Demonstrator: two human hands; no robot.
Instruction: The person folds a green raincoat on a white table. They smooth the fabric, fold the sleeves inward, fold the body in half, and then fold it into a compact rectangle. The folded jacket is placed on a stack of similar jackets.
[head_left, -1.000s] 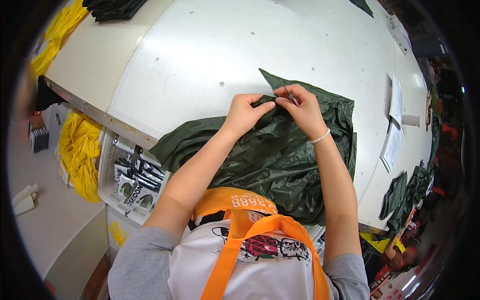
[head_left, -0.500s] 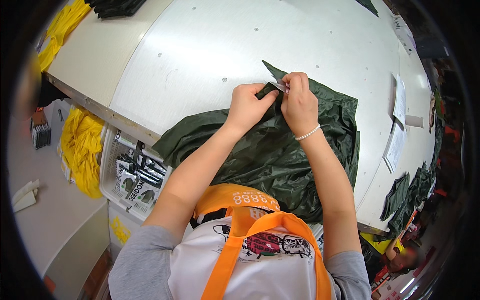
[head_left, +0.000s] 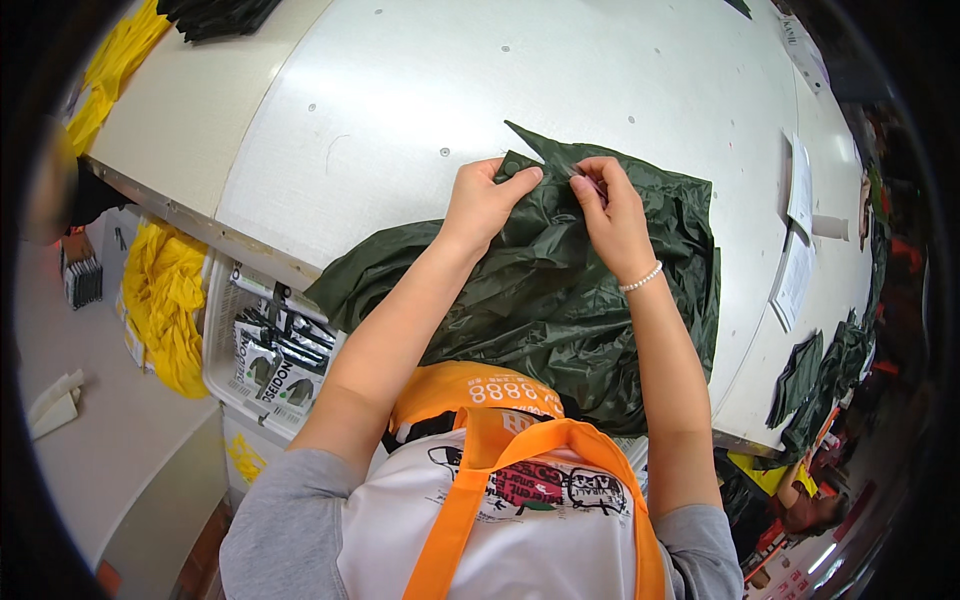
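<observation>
A thin, shiny dark green waterproof garment (head_left: pixel 540 290) lies crumpled on the white table in front of me. My left hand (head_left: pixel 480 205) pinches its upper edge between thumb and fingers, beside a round snap button (head_left: pixel 513 168). Just to the right, my right hand (head_left: pixel 607 215) is closed over the fabric around a small silvery and pinkish tool (head_left: pixel 598 187). Fingers hide most of that tool, so its exact kind is unclear. A pointed flap of the garment sticks up between the hands.
Beneath the table's left edge stands a white basket (head_left: pixel 222 375) of packaged items, beside yellow garments (head_left: pixel 165 300). Papers (head_left: pixel 793 275) and more dark green pieces (head_left: pixel 797 378) lie on the right. Black folded material (head_left: pixel 215 15) sits far left. Another person (head_left: pixel 805 510) is at lower right.
My hands have drawn apart, the right moving right and slightly down with the small tool. The snap button at the garment's edge now shows beside my left hand.
</observation>
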